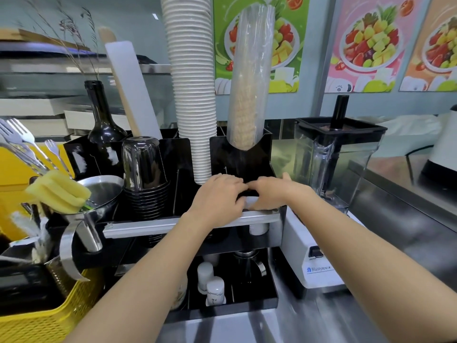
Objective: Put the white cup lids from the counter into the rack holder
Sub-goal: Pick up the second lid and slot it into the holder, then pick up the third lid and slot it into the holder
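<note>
A: Wall beyond the fingertips: pale blue-grey. Three fruit posters on it, one green, one pink, one orange.

B: Surface below the fingers?

A: Stainless steel counter, running right of them and reflecting the room. Even, bright lighting.

B: Left of the fingers?

A: Shelving with a metal ledge at the far back, blurred. A ceiling light strip shows above.

Rack holder glossy black plastic; blender jar clear plastic; counter brushed metal.
</note>
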Available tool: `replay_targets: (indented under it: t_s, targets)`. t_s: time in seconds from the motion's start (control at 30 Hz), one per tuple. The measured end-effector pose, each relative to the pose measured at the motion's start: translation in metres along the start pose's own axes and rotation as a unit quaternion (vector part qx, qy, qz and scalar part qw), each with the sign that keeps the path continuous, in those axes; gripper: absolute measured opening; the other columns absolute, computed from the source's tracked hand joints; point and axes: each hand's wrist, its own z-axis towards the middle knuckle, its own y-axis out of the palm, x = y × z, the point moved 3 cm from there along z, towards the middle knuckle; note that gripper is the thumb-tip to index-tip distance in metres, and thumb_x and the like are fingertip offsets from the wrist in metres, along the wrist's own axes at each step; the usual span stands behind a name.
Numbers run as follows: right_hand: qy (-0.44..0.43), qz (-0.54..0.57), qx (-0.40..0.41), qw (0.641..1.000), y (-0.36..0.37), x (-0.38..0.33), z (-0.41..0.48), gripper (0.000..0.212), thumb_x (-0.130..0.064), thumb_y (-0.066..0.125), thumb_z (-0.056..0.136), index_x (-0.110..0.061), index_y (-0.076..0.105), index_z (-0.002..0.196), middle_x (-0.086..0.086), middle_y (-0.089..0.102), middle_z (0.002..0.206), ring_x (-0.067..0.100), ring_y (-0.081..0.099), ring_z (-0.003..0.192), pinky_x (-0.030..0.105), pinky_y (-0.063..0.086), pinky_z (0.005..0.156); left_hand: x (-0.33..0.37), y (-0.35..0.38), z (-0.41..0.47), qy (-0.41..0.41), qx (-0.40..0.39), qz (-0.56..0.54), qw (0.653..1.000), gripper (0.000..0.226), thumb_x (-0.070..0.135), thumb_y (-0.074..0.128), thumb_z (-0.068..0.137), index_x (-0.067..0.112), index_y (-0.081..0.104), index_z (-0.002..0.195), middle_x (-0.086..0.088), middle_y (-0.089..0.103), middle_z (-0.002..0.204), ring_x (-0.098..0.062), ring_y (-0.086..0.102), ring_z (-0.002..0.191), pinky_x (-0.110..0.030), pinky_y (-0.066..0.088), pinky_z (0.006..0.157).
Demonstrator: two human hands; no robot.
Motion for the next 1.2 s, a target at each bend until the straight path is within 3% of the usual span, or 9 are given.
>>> replay_targets:
  t_s: [0.13, 0.33, 0.47, 0.57, 0.63, 0.77, 1.0, 1.2]
  targets:
    - [-0.013, 0.081, 0.128, 0.988, -0.015, 0.0, -0.033, 0.075, -0.057, 0.05, 0.084, -0.023, 0.022, 0.145, 0.003, 0.033, 0.149, 0.022, 0.032, 0.134, 0.048, 0.019, 0.108, 0.0, -0.019, -0.028, -0.044, 0.079, -0.031, 0.995, 0.045, 0.036, 0.046, 0.092, 0.02, 0.047, 0.134, -0.001, 0.047, 0.143, -0.017, 0.038, 0.134, -0.031, 0.023, 0.11]
    - [-0.079, 0.207, 0.295, 0.93, -0.003, -0.023, -0.091, 0.072, -0.046, 0.056, 0.086, -0.019, 0.025, 0.144, 0.003, 0.038, 0.145, 0.02, 0.039, 0.129, 0.04, 0.034, 0.105, 0.005, -0.035, -0.091, -0.069, 0.176, -0.075, 0.979, 0.053, 0.043, 0.039, 0.086, 0.014, 0.054, 0.128, -0.006, 0.057, 0.133, -0.021, 0.051, 0.124, -0.036, 0.036, 0.106]
    - [-0.126, 0.225, 0.34, 0.904, 0.029, -0.048, -0.115, 0.072, -0.046, 0.058, 0.083, -0.016, 0.029, 0.143, 0.007, 0.044, 0.141, 0.021, 0.044, 0.125, 0.042, 0.04, 0.101, 0.008, -0.029, -0.14, -0.095, 0.209, -0.082, 0.97, 0.047, 0.037, 0.045, 0.088, 0.012, 0.056, 0.126, -0.007, 0.059, 0.131, -0.021, 0.052, 0.123, -0.033, 0.034, 0.106]
    - [-0.15, 0.239, 0.299, 0.911, 0.063, -0.071, -0.125, 0.076, -0.058, 0.046, 0.08, -0.02, 0.027, 0.143, 0.004, 0.04, 0.144, 0.019, 0.04, 0.129, 0.039, 0.036, 0.104, 0.008, -0.015, -0.175, -0.115, 0.219, -0.099, 0.964, 0.044, 0.035, 0.047, 0.088, 0.011, 0.057, 0.125, -0.006, 0.061, 0.128, -0.016, 0.05, 0.122, -0.025, 0.032, 0.104]
    - [-0.163, 0.241, 0.254, 0.922, 0.09, -0.087, -0.127, 0.079, -0.06, 0.045, 0.08, -0.023, 0.022, 0.145, 0.002, 0.033, 0.149, 0.017, 0.033, 0.133, 0.038, 0.032, 0.107, 0.006, 0.002, -0.196, -0.137, 0.199, -0.113, 0.964, 0.046, 0.036, 0.046, 0.088, 0.011, 0.057, 0.124, -0.006, 0.061, 0.127, -0.017, 0.051, 0.121, -0.028, 0.034, 0.104]
    - [-0.166, 0.24, 0.163, 0.942, 0.144, -0.116, -0.122, 0.08, -0.051, 0.056, 0.084, -0.021, 0.016, 0.146, 0.001, 0.025, 0.153, 0.017, 0.026, 0.137, 0.034, 0.026, 0.106, -0.001, 0.048, -0.235, -0.182, 0.113, -0.12, 0.969, 0.05, 0.042, 0.044, 0.087, 0.014, 0.056, 0.126, -0.005, 0.06, 0.129, -0.02, 0.053, 0.121, -0.035, 0.039, 0.103]
    - [-0.142, 0.22, 0.004, 0.965, 0.225, -0.152, -0.114, 0.086, -0.052, 0.055, 0.084, -0.019, 0.007, 0.147, 0.003, 0.014, 0.156, 0.02, 0.015, 0.141, 0.036, 0.017, 0.111, -0.01, 0.114, -0.288, -0.246, -0.025, -0.109, 0.963, 0.055, 0.045, 0.038, 0.083, 0.015, 0.057, 0.125, -0.003, 0.062, 0.128, -0.021, 0.057, 0.118, -0.034, 0.042, 0.097]
    - [-0.132, 0.203, -0.054, 0.969, 0.262, -0.165, -0.107, 0.087, -0.046, 0.057, 0.084, -0.014, 0.007, 0.147, 0.007, 0.018, 0.154, 0.024, 0.021, 0.138, 0.038, 0.021, 0.11, -0.018, 0.153, -0.31, -0.275, -0.18, -0.123, 0.937, 0.087, 0.066, 0.015, 0.07, 0.022, 0.03, 0.142, 0.001, 0.035, 0.15, -0.018, 0.032, 0.137, -0.035, 0.025, 0.113]
